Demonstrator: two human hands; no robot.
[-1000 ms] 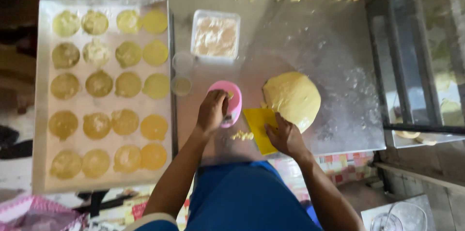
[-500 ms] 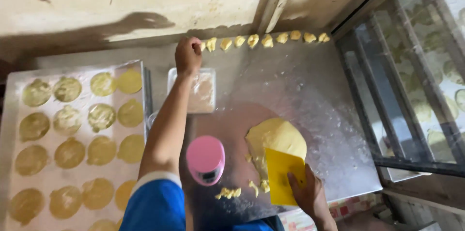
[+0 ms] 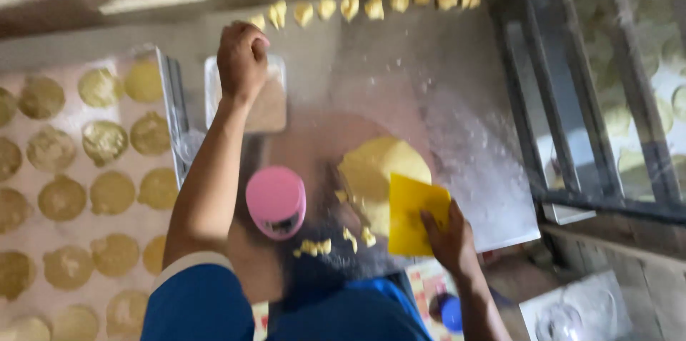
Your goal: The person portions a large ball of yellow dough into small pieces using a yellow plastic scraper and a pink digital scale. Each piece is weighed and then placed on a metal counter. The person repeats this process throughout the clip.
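The left hand (image 3: 241,60) is clenched by the dough pieces (image 3: 350,6) lined along the wall, perhaps pinching one (blur hides it). The right hand (image 3: 446,237) grasps the yellow scraper (image 3: 413,214) against the dough lump (image 3: 375,173); a hasty reach could knock the row.

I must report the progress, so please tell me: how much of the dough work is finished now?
Done: flat yellow dough rounds fill the tray, and small dough pieces line the metal table's far edge. In hand: the left hand reaches toward that row; the right hand holds a yellow plastic scraper. Left: a large yellow dough lump.
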